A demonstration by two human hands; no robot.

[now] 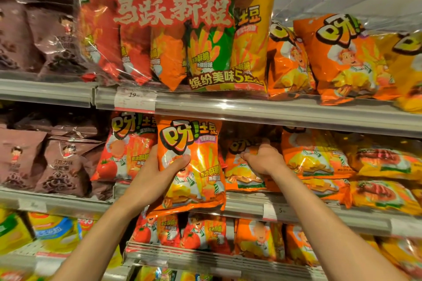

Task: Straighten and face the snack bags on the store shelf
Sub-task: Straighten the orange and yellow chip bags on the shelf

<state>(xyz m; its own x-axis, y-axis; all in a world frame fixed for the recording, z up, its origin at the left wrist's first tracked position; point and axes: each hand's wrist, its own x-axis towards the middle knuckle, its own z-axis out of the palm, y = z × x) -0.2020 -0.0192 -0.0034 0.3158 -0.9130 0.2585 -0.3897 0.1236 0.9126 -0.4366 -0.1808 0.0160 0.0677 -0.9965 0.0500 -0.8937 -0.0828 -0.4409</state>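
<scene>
Facing snack bags on the middle shelf [285, 209].
Left hand [159, 170] grips an upright orange bag [191, 166] clear of the shelf's front edge; right hand [262, 158], fingers curled, clutches a recessed bag [242, 166] just beside it, deeper in.

Front bag [191, 166]: orange, upright, label facing out, forward of the middle shelf [296, 210] edge.
Back bag [242, 175]: orange, set deeper on the shelf, partly shadowed.
</scene>
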